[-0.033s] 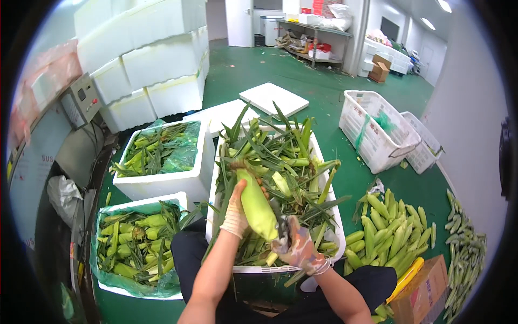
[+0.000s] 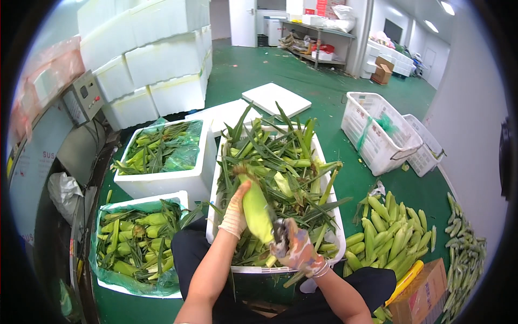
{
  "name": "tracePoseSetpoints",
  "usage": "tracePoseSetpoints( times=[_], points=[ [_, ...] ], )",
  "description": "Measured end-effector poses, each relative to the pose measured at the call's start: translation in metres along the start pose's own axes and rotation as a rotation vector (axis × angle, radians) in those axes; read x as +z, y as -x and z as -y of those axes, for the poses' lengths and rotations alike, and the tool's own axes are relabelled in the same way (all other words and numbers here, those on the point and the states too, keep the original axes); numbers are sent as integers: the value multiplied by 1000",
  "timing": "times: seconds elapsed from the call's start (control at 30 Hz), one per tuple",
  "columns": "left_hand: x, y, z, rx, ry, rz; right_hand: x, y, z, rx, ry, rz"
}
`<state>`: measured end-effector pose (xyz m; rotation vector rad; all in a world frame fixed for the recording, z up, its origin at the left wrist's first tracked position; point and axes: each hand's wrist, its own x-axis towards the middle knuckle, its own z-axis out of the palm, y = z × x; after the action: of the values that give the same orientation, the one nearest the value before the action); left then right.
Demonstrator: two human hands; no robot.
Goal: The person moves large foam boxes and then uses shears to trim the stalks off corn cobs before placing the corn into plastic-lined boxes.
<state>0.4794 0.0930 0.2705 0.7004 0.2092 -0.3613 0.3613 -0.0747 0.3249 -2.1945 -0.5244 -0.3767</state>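
Green floor (image 2: 302,81) runs back to a metal shelf rack (image 2: 315,38) by the far wall, with white foam boxes (image 2: 156,59) stacked high on your left. Two flat foam lids (image 2: 275,99) lie on the floor ahead. Right of you stand white plastic crates (image 2: 380,132), one holding a green bag, and trimmed cobs (image 2: 388,237) lie heaped on the floor, next to a brown carton (image 2: 423,294) with a yellow strip at its edge. Two foam boxes (image 2: 162,183) lined with green film sit to your left, full of corn. Your left hand (image 2: 236,213), gloved, wraps its fingers around a cob (image 2: 256,213) held over the husk-filled tub (image 2: 332,216) in front of you. Your right hand (image 2: 294,248), gloved too, has its fingers closed on a knife (image 2: 279,231) at the cob's lower end.
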Motion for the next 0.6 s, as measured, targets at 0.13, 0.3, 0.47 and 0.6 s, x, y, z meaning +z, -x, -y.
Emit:
tracePoseSetpoints(
  times=[0.13,0.3,0.47,0.6],
  points=[
    [-11,6,-24,77,-15,3,-12,-15,5,-108,-135,127],
    [-18,27,-51,28,141,70,-17,-16,-23,323,-246,-247],
    [-13,44,-47,133,358,184,-3,-30,-3,-50,136,-423],
    [-34,12,-24,134,409,-111,21,-30,-32,34,-237,-361]
  ],
)
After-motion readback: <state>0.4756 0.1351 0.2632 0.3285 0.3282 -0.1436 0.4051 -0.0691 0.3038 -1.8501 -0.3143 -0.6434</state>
